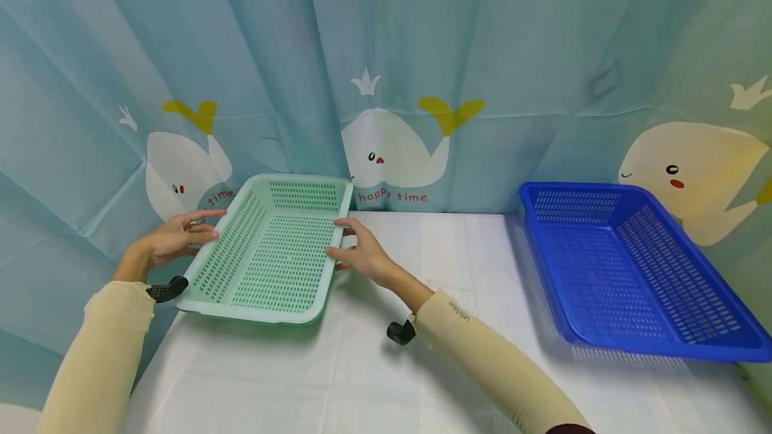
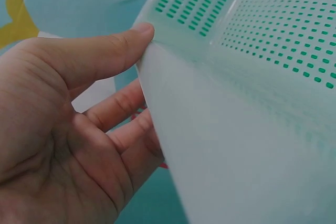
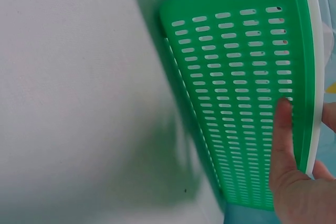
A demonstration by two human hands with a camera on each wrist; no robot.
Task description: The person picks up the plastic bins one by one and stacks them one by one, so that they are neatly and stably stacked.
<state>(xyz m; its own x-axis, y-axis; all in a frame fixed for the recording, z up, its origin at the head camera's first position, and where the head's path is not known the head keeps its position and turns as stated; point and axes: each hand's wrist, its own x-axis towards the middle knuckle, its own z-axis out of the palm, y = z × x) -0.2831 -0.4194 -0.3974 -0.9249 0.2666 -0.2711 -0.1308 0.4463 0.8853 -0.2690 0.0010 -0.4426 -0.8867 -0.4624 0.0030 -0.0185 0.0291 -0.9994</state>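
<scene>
The white basket (image 1: 288, 253) is at the left part of the table, near the curtain, and it sits inside a green basket (image 3: 233, 77) of similar shape. The green one shows below the white rim and through the holes. So the nesting of these two looks done, as I judge it; whether the white basket is pressed fully down, I cannot tell. No object is seen inside the white basket.

The left hand (image 1: 175, 240) is at the left rim. Its thumb touches the rim from above, while the other fingers, a little apart, go behind it; they seem to pinch the rim lightly, but their tips are hidden. The right hand (image 1: 364, 253) pinches the opposite rim: in the right wrist view one straight digit lies against the green outer wall, and other fingers come over the white edge. The handling of this pair is therefore not finished, because neither hand has let go. What is left may be only a small adjustment and the release.

Well apart, at the right side of the table (image 1: 338, 374), there is a blue basket (image 1: 621, 280), which no hand touches. I see no sign that any work on it is done. Behind everything hangs a light blue curtain (image 1: 410, 32) with printed whales. Both forearms wear pale sleeves (image 1: 494, 353).
</scene>
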